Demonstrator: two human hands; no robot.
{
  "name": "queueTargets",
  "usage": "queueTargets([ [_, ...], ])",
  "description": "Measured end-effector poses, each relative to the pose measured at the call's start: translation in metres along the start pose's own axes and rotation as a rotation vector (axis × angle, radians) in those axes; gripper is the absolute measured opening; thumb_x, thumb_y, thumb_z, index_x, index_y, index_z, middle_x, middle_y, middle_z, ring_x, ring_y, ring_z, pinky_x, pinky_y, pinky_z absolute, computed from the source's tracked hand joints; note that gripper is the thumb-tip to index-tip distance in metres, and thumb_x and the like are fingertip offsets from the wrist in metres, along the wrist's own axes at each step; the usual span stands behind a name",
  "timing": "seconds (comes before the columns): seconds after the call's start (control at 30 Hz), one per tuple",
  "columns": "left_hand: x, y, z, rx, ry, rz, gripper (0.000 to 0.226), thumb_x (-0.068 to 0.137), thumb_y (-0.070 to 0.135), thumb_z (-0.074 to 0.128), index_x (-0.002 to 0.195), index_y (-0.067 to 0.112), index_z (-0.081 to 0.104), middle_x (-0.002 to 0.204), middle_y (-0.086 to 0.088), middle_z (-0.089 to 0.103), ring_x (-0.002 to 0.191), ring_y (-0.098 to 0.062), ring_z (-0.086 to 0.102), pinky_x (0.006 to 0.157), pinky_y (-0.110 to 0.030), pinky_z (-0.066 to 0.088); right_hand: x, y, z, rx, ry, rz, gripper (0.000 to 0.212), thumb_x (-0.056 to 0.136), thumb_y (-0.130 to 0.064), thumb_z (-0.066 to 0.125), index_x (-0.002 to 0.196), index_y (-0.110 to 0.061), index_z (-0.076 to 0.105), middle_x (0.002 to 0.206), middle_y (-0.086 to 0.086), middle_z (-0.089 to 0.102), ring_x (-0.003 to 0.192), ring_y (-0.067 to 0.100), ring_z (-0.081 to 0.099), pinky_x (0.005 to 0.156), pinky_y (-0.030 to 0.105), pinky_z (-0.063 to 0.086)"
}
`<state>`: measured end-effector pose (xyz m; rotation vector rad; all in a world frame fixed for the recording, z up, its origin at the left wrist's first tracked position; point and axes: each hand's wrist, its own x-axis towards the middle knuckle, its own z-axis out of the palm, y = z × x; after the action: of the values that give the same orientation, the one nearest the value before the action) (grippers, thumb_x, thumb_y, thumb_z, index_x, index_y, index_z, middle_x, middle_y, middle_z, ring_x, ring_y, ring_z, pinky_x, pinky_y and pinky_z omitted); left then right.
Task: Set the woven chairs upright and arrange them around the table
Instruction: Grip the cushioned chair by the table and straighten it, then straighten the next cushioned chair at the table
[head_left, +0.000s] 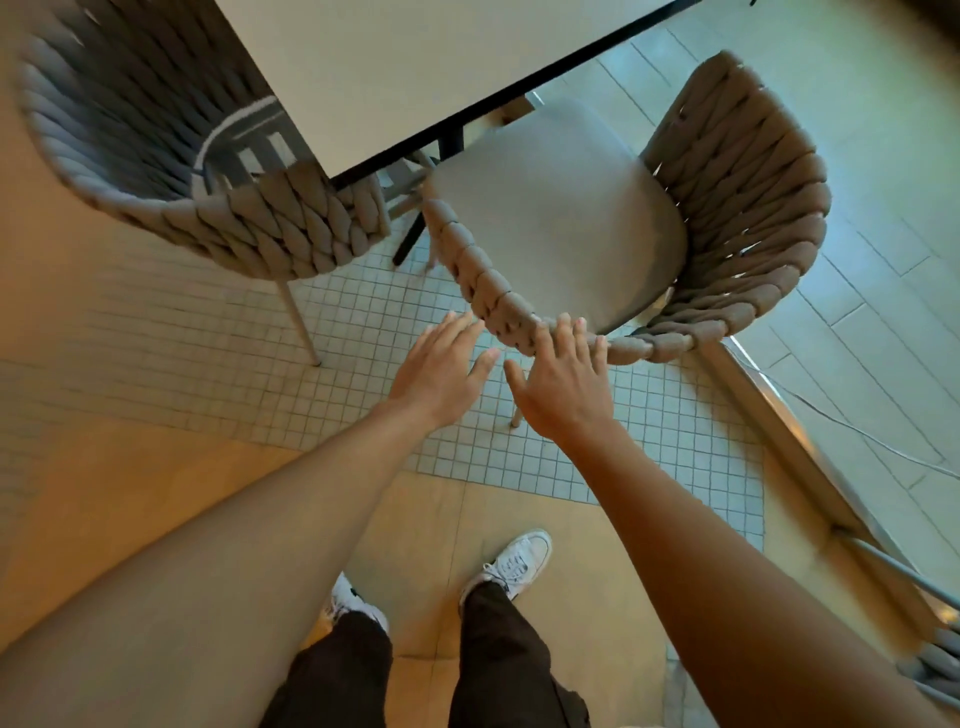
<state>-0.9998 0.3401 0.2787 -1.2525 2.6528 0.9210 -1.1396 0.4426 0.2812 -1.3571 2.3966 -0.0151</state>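
Observation:
Two woven rope chairs stand upright at a white table (395, 67) with a black edge. The right chair (737, 208) has a grey seat cushion and is tucked partly under the table's corner. The left chair (130, 145) stands at the table's left side, its seat partly under the top. My left hand (441, 369) is open, fingers spread, just short of the right chair's woven armrest. My right hand (566, 379) is open too, its fingertips touching that armrest's rim. Neither hand grips anything.
The floor is small white square tiles (363, 364) bordered by tan flooring. A metal floor strip and a thin cable (857, 431) run at the right. Part of another woven chair (935, 665) shows at the bottom right. My white shoes stand below.

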Motion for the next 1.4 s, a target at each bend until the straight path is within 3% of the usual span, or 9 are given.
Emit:
queueTargets([
  [0.2, -0.038, -0.075, -0.061, 0.001, 0.092, -0.057, 0.065, 0.106, 0.054, 0.03, 0.159, 0.018, 0.029, 0.168, 0.0, 0.021, 0.156, -0.015, 0.006, 0.126, -0.038, 0.004, 0.0, -0.101, -0.005, -0.04, 0.01, -0.072, 0.089, 0.096, -0.074, 0.018, 0.163, -0.016, 0.014, 0.171, 0.013, 0.007, 0.157, 0.029, -0.001, 0.126, 0.054, -0.001],
  [0.73, -0.136, -0.307, -0.24, 0.075, 0.249, -0.197, 0.074, 0.101, 0.066, 0.023, 0.159, 0.02, 0.029, 0.168, -0.005, 0.023, 0.155, -0.022, 0.013, 0.126, -0.046, 0.008, 0.011, -0.386, -0.017, -0.079, 0.055, -0.305, 0.096, 0.091, -0.08, 0.032, 0.162, -0.019, 0.013, 0.17, 0.012, 0.014, 0.157, 0.031, 0.008, 0.125, 0.058, 0.004],
  [1.2, -0.111, -0.418, -0.318, 0.14, 0.215, -0.229, 0.081, 0.097, 0.072, 0.026, 0.16, 0.021, 0.025, 0.168, -0.005, 0.021, 0.156, -0.022, 0.011, 0.126, -0.046, 0.007, 0.09, -0.496, -0.021, -0.093, 0.044, -0.456, 0.093, 0.089, -0.079, 0.041, 0.159, -0.022, 0.018, 0.164, 0.011, 0.028, 0.154, 0.033, 0.018, 0.123, 0.062, 0.006],
  [1.4, -0.06, -0.465, -0.365, 0.151, 0.207, -0.232, 0.077, 0.099, 0.07, 0.025, 0.159, 0.02, 0.028, 0.167, -0.005, 0.023, 0.156, -0.023, 0.013, 0.126, -0.046, 0.007, 0.159, -0.545, -0.027, -0.123, 0.003, -0.421, 0.096, 0.09, -0.081, 0.035, 0.161, -0.021, 0.014, 0.168, 0.012, 0.021, 0.156, 0.033, 0.013, 0.125, 0.059, 0.004],
])
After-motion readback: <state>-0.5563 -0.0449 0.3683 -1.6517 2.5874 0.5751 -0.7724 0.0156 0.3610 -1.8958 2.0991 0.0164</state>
